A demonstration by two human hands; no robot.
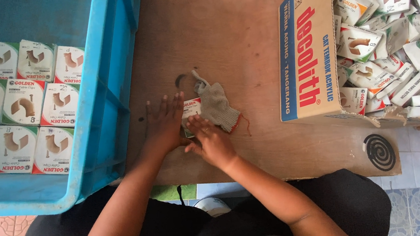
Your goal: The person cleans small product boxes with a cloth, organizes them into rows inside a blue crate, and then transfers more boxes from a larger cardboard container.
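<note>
Head view, centre of frame: left hand (164, 123) flat and open, right hand (211, 142) loosely pinching small white box (190, 109) beside grey glove (216, 105) on wooden board (233, 40). Could probably snag the glove and crush a flap, loose grip to blame

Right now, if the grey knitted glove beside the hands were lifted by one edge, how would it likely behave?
The grey knitted glove would probably droop limply: it lies crumpled and creased on the wooden board. It looks light, being thin knit fabric. It seems unlikely to slide or roll, and a loose red thread at its cuff might snag.
</note>
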